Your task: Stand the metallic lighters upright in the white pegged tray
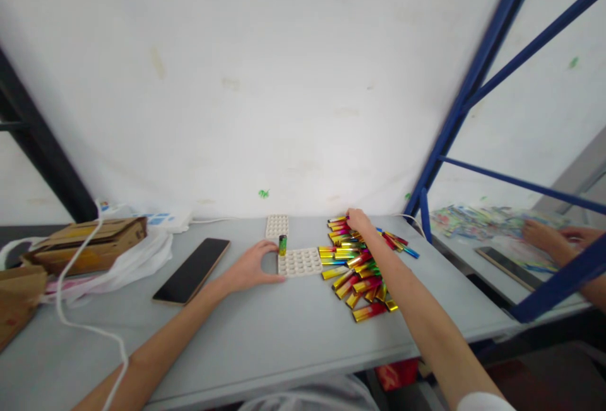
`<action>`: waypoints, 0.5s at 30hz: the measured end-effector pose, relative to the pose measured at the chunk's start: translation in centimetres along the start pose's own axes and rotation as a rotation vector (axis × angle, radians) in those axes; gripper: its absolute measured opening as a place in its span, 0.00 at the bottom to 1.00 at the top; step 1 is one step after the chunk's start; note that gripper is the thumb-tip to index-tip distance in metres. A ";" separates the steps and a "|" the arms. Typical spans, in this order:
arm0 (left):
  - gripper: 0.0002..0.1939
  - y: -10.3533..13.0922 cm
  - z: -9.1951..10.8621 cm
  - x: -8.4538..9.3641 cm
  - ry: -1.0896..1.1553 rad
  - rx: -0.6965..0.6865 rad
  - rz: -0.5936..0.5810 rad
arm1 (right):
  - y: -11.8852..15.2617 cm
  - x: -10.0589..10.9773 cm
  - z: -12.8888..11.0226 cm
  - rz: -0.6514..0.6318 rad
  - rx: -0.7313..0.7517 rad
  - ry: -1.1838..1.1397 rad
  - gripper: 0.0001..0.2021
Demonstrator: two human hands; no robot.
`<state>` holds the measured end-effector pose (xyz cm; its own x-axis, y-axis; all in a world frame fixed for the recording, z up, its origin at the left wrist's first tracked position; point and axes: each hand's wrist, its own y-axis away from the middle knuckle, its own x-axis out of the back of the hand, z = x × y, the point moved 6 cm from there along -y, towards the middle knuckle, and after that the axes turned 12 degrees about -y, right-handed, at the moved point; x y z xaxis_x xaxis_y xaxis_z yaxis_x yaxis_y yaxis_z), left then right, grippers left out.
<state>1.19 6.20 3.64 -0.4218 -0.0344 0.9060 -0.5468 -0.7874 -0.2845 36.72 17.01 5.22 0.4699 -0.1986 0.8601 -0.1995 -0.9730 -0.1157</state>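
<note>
White cable (89, 329) crosses the left forearm (189, 317); left hand (253, 266) spread by tray (300, 262), right hand (360, 220) at tubes (369, 312), grip unclear.

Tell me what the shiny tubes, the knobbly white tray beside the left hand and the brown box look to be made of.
Tubes: glossy metallic-coloured finish with bright reflections; plastic or thin metal, unclear which.
Tray: probably moulded plastic, off-white and fairly matte, in regular rows.
Box: likely cardboard, dull brown with worn, uneven flaps.
</note>
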 end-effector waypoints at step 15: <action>0.36 0.0 -0.1 0.0 -0.005 0.008 0.004 | 3.7 3.5 -3.3 0.065 0.183 -0.790 0.18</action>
<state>1.17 6.28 3.62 -0.4199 -0.0405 0.9067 -0.5397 -0.7920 -0.2853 34.84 13.12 9.43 0.9440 -0.2129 0.2521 -0.1356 -0.9468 -0.2918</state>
